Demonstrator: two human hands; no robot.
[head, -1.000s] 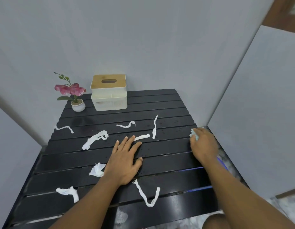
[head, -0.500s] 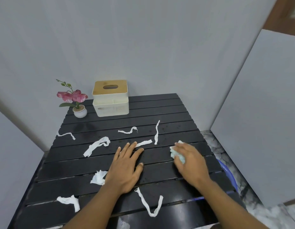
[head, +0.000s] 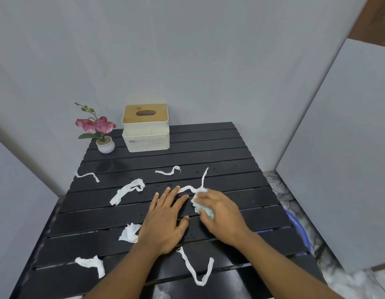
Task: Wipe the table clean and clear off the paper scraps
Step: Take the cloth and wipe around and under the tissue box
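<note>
Head view, one entry.

Tabletop [head: 219, 147]: black slats with gaps between them, water droplets near the middle.

Left hand [head: 163, 221]: flat on the slats, palm down, fingers spread, grip open and holding nothing. Your thumb lies just beside the cloth.

Right hand [head: 219, 214]: at 3 o'clock of the left hand, grip closed on a crumpled pale blue cloth [head: 203, 209], pressed to the slats. The cloth's far end touches a scrap.

Scraps, all white paper, still on the tabletop:
- long strip [head: 203, 180], 12 o'clock of your right hand, touching the cloth;
- curl [head: 168, 172], 12 o'clock of your left hand;
- wide twist [head: 127, 190], 10 o'clock;
- thin strip [head: 88, 175], far left edge;
- wad [head: 129, 233], touching your left wrist side;
- wad [head: 90, 264], 8 o'clock, near edge;
- V-shaped strip [head: 196, 268], between your forearms.

Other items: tissue box [head: 146, 128] and flower pot [head: 105, 145], far end, apart from the scraps.

Hazards, as judged:
- Damp scraps may smear or tear under the cloth, leaving bits behind.
- Thin strips may drop through the slat gaps if you push across them.
- A leftward sweep may run into your own left hand.
- A hard push may send scraps over the edge.
</note>
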